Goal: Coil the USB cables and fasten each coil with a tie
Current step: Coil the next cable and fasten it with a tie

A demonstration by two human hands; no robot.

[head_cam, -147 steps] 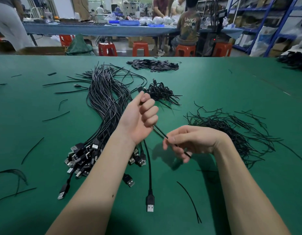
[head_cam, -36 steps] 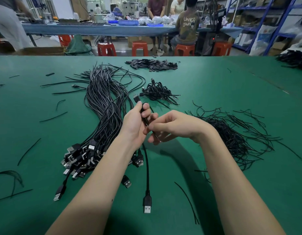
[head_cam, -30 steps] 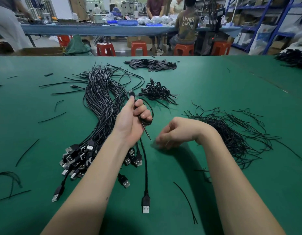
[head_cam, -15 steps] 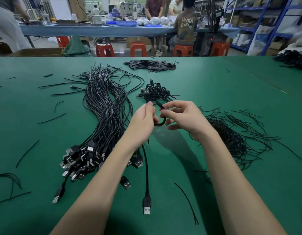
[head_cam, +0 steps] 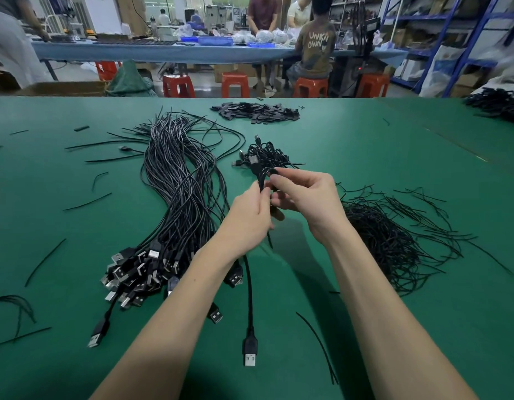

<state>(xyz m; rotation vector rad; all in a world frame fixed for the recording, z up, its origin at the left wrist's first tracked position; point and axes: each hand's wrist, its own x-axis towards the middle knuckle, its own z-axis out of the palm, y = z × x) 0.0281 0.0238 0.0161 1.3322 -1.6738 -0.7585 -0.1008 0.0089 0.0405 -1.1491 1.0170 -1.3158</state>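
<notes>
Red stools (head_cam: 235, 84) at twelve o'clock beyond the green table (head_cam: 365, 145); blue shelving (head_cam: 452, 44) at two o'clock.

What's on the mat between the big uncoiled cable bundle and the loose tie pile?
Head view: both hands, left hand and right hand, gripping a part-coiled cable.

Two hands (head_cam: 250, 217), four red stools (head_cam: 178, 85), perhaps fifty cables (head_cam: 180, 197)

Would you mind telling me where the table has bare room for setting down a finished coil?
Bare green table lies right of the small pile of coiled cables, beyond the loose ties. Crowded: around the long cable bundle and its USB plugs on the left.
</notes>
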